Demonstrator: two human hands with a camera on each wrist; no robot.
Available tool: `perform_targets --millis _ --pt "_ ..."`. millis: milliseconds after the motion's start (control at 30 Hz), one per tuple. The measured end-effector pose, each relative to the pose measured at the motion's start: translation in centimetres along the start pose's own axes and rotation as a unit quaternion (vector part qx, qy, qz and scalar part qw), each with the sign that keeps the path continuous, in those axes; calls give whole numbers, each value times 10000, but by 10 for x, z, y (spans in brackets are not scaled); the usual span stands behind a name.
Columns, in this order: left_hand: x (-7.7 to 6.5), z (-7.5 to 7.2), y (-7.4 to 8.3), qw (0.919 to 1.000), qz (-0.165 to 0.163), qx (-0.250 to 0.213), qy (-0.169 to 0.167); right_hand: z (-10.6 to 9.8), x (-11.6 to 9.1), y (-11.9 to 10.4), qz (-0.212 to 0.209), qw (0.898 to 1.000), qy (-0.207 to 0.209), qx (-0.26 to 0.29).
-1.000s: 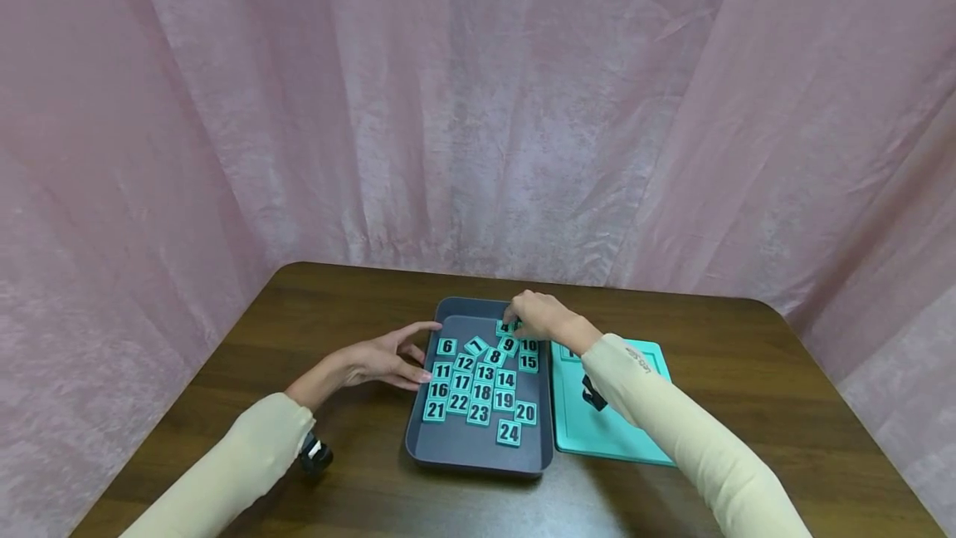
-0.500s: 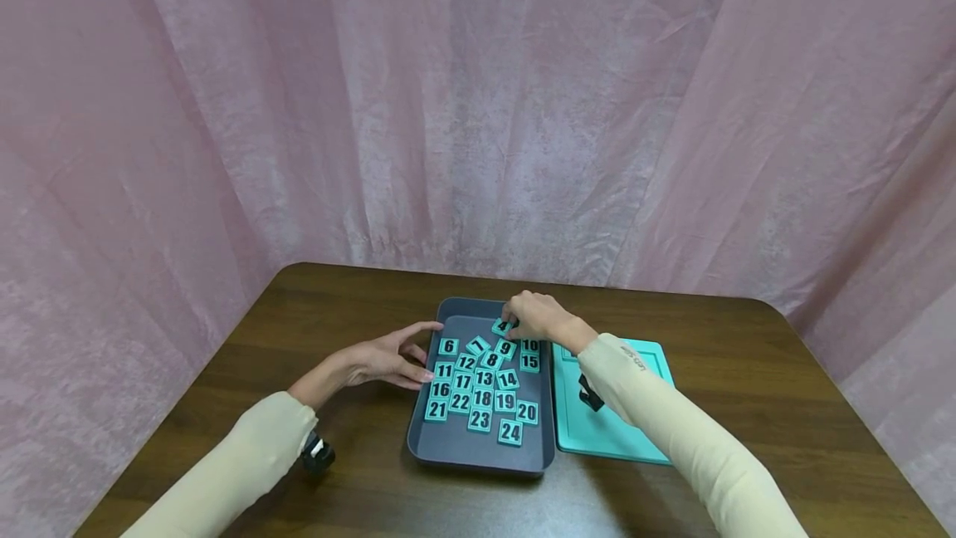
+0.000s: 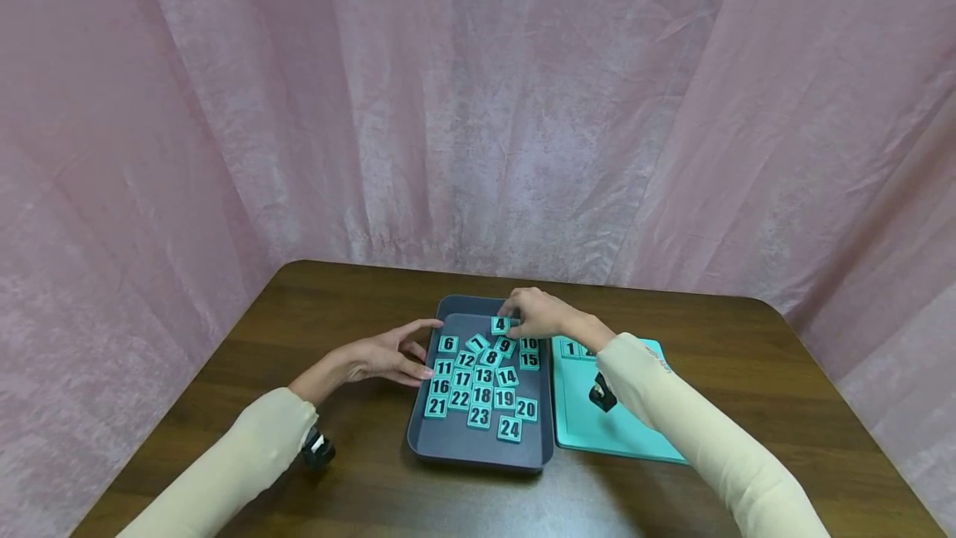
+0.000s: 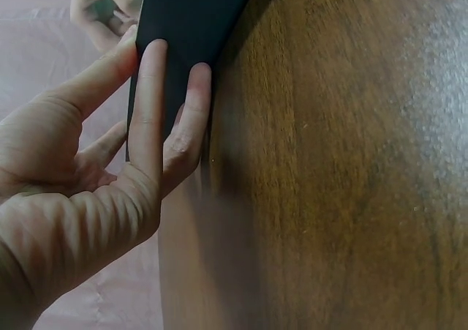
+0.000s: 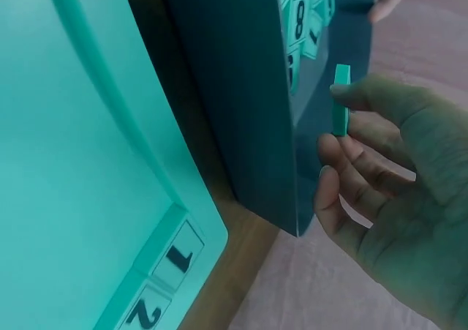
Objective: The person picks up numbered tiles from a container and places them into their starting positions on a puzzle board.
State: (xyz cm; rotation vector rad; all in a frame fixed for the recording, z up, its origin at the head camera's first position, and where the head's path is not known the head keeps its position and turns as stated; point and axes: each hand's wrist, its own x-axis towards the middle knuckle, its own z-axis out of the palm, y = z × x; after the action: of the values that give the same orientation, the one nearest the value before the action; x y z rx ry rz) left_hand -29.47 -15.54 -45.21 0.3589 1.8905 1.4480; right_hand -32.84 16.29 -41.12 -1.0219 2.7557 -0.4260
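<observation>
My right hand (image 3: 539, 311) pinches a small teal number tile (image 3: 500, 325) marked 4 between thumb and fingers, over the far end of a dark grey tray (image 3: 478, 455). In the right wrist view the pinched tile (image 5: 341, 103) shows edge-on, above the tray floor. Several more number tiles lie face up in the tray, among them 9 (image 3: 504, 347), 14 (image 3: 506, 377) and 24 (image 3: 509, 428). My left hand (image 3: 381, 358) rests with extended fingers on the tray's left side. In the left wrist view its fingertips touch the tray's outer wall (image 4: 194, 15).
Right of the tray lies a teal board (image 3: 620, 430) with a raised rim, partly covered by my right sleeve. Tiles 1 (image 5: 179, 255) and 2 (image 5: 146, 308) sit side by side in its far left corner. A pink curtain (image 3: 478, 106) hangs behind the wooden table (image 3: 358, 471).
The 4 tile has tilted, then turned face toward the head camera in my right fingers. My right forearm has shifted right, uncovering tiles 1 and 2. My left hand keeps its place.
</observation>
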Motion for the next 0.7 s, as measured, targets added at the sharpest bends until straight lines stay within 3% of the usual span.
perform_targets --millis 300,700 --pt "2 -3 -1 10000 17 -32 64 -13 -27 4 -662 9957 165 622" --pt "6 -5 -5 9999 124 -40 9 -23 -62 23 -378 9890 362 1380"
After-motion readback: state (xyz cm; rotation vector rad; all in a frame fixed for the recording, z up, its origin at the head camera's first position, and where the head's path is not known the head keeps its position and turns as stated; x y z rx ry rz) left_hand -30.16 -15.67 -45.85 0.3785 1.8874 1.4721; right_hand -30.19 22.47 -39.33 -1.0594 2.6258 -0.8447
